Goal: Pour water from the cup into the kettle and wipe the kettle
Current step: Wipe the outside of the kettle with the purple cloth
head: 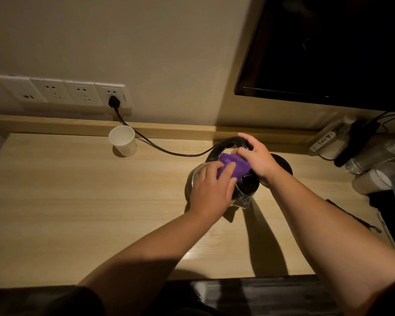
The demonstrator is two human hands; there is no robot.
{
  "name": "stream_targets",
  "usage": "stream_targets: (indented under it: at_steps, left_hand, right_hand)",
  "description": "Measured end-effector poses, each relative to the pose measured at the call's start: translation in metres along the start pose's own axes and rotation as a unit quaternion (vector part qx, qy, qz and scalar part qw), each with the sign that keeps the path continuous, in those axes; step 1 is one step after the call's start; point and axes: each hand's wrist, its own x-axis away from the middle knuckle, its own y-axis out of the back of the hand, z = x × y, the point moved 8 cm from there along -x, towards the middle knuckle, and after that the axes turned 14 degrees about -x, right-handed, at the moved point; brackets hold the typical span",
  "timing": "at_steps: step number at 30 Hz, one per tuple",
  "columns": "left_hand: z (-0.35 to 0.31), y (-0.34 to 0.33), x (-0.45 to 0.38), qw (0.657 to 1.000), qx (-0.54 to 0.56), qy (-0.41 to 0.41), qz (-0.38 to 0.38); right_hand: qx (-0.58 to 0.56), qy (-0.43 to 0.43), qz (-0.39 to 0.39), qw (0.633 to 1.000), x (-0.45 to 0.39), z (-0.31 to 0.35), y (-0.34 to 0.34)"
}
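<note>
Wooden desk [78, 201] against a beige wall, head view. Near its back right stands the electric kettle [249, 185], just in front of its black base [283, 165], whose cord [160, 149] runs to a wall socket [112, 99]. Left hand [211, 188] presses a purple cloth [234, 166] onto the kettle's top, fingers bent over the fabric. Right hand [255, 156] grips the black handle [228, 142], fingers curled round it, thumb touching the cloth. White paper cup [123, 143] stands upright, well apart to the left.
</note>
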Motion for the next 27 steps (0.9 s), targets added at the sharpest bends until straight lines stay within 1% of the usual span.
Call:
stream_targets:
  at_steps: [2, 3, 6, 8, 10, 13, 15, 17, 21, 24, 26, 27]
  left_hand:
    - [0.005, -0.005, 0.002, 1.000, -0.009, -0.014, -0.001]
    - [0.011, -0.008, 0.003, 1.000, -0.005, -0.002, 0.009]
    - [0.050, -0.024, 0.007, 0.991, 0.019, 0.116, 0.066]
    - [0.075, -0.032, 0.010, 0.982, 0.015, 0.164, 0.091]
    - [0.084, -0.034, 0.010, 0.980, 0.018, 0.174, 0.099]
    - [0.075, -0.028, 0.009, 0.980, 0.024, 0.178, 0.090]
    - [0.060, -0.022, 0.012, 0.983, 0.024, 0.166, 0.069]
    - [0.040, -0.014, 0.012, 0.990, 0.022, 0.134, 0.046]
    - [-0.001, 0.000, 0.014, 1.000, -0.015, 0.026, -0.007]
    - [-0.007, -0.001, 0.023, 0.998, -0.034, -0.042, -0.020]
    - [0.003, -0.005, 0.027, 0.998, -0.034, -0.049, -0.015]
    - [0.013, -0.008, 0.028, 0.999, -0.029, -0.030, -0.009]
  right_hand:
    - [0.000, -0.008, 0.002, 1.000, 0.000, 0.000, -0.001]
    - [-0.005, -0.014, 0.003, 1.000, 0.000, -0.001, 0.000]
    - [-0.028, -0.029, -0.009, 0.999, 0.002, -0.004, 0.006]
    - [-0.036, -0.032, -0.016, 0.999, 0.004, -0.006, 0.009]
    - [-0.039, -0.034, -0.021, 0.998, 0.004, -0.007, 0.010]
    - [-0.047, -0.042, -0.030, 0.998, 0.004, -0.008, 0.011]
    - [-0.056, -0.054, -0.043, 0.996, 0.004, -0.011, 0.014]
    - [-0.069, -0.073, -0.060, 0.993, 0.007, -0.019, 0.018]
    - [-0.093, -0.104, -0.088, 0.986, 0.012, -0.035, 0.021]
    - [-0.078, -0.106, -0.090, 0.987, 0.013, -0.036, 0.019]
    - [-0.071, -0.112, -0.090, 0.987, 0.012, -0.035, 0.018]
    - [-0.074, -0.118, -0.094, 0.986, 0.012, -0.035, 0.019]
